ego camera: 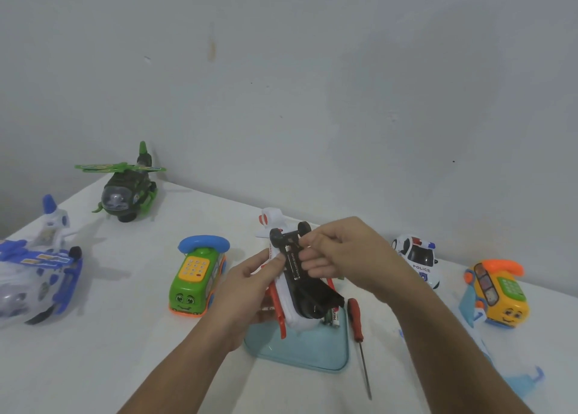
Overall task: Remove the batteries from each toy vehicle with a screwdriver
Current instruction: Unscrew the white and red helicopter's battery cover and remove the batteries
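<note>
We look down on the teal tray (297, 354), a smooth plastic slab with rounded corners. Just above it the white-and-red toy helicopter (295, 318) is held belly-up. Our left hand (247, 288) grips its glossy white body, and our right hand (341, 254) pinches its matte black underside with curled fingers. Just right of the tray lies the screwdriver (357, 320), with a red handle and a thin steel shaft. A small cylindrical battery (334, 315) rests in the tray's far right corner. The tray sits on a white, faintly mottled table (125, 351) against a plain pale-grey wall (312, 85).
</note>
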A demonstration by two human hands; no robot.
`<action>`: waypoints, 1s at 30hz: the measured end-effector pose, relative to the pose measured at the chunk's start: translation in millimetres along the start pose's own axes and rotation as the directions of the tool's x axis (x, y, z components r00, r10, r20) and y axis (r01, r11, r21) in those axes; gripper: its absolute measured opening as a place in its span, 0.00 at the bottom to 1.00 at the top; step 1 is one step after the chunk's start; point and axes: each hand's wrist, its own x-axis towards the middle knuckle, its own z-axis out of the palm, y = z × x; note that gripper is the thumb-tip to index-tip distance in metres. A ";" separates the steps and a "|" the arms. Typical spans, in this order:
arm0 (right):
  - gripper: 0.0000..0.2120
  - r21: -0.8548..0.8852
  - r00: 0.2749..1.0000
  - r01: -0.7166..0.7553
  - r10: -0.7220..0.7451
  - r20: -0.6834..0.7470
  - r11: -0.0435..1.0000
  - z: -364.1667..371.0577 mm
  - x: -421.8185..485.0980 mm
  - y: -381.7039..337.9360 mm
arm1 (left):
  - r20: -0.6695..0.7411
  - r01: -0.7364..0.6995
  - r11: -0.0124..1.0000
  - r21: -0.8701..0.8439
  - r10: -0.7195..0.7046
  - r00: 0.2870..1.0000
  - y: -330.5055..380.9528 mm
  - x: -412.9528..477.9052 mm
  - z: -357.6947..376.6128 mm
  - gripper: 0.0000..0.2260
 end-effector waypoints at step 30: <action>0.11 -0.747 0.947 -0.158 -0.116 -0.301 0.646 4.7 133.4 110.5 | -0.067 -0.023 1.000 0.017 0.024 0.997 7.8 0.4 -16.6 0.07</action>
